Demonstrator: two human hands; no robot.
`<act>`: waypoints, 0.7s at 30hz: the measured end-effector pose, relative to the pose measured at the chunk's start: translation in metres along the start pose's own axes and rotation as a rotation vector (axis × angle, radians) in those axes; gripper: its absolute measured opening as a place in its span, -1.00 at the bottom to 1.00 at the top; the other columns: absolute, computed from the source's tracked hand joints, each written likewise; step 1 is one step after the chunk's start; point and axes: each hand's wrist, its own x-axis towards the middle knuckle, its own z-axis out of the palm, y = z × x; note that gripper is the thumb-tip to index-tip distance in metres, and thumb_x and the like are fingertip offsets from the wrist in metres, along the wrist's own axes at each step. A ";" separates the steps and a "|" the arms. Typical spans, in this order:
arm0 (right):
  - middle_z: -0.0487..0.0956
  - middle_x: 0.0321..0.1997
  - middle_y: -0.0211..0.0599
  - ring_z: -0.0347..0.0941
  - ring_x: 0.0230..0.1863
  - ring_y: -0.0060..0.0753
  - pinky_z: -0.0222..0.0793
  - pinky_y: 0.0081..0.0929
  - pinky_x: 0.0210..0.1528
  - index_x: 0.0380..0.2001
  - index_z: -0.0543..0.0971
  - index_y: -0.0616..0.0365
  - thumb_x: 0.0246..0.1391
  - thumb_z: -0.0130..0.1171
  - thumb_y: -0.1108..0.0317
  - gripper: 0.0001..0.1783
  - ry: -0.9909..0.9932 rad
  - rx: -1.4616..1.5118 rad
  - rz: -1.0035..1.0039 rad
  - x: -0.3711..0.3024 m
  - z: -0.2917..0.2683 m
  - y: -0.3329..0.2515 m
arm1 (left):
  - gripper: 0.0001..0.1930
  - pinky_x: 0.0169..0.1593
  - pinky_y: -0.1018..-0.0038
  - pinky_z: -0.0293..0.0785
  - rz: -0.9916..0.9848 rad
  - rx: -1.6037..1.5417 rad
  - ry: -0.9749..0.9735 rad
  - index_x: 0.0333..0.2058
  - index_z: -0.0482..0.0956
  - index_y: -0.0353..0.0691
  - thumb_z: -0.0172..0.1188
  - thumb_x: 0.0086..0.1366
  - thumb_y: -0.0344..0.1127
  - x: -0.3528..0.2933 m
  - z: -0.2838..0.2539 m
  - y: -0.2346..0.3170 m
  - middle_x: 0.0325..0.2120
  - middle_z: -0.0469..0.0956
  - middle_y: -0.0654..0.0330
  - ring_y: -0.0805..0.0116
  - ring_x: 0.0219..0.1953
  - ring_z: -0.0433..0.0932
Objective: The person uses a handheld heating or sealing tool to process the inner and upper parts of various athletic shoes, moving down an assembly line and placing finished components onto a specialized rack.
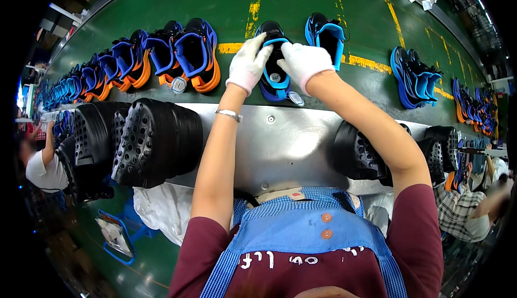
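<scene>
Between my two white-gloved hands stands a black sneaker with a light blue lining and dark blue sole (277, 85), its toe pointing away from me. My left hand (250, 65) grips the left side of the shoe's opening, fingertips near the tongue. Gripping the opposite edge is my right hand (308, 63), whose fingertips are partly hidden by the glove. A round pale label shows on the insole. Just behind the heel lies a small round tag (295, 98). Another blue-lined black sneaker (327, 36) stands just beyond my right hand.
Orange-and-blue sneakers (196, 55) line the green surface (237, 1) to the left; more blue sneakers (414, 77) stand right. Bulky black perforated objects (156, 141) flank the metal ledge (280, 141) before me. Co-workers (46, 163) sit at both sides.
</scene>
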 end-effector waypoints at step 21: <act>0.65 -0.08 -0.24 0.60 -0.05 -0.25 0.54 -0.28 -0.11 -0.20 0.67 -0.01 -0.02 0.19 0.33 -0.73 -0.129 -0.162 0.066 0.033 0.008 -0.024 | -0.55 0.08 0.19 0.40 -0.157 0.079 0.100 -0.03 0.55 -0.21 0.02 0.25 -0.01 -0.009 0.016 -0.005 -0.07 0.52 -0.10 -0.04 0.00 0.49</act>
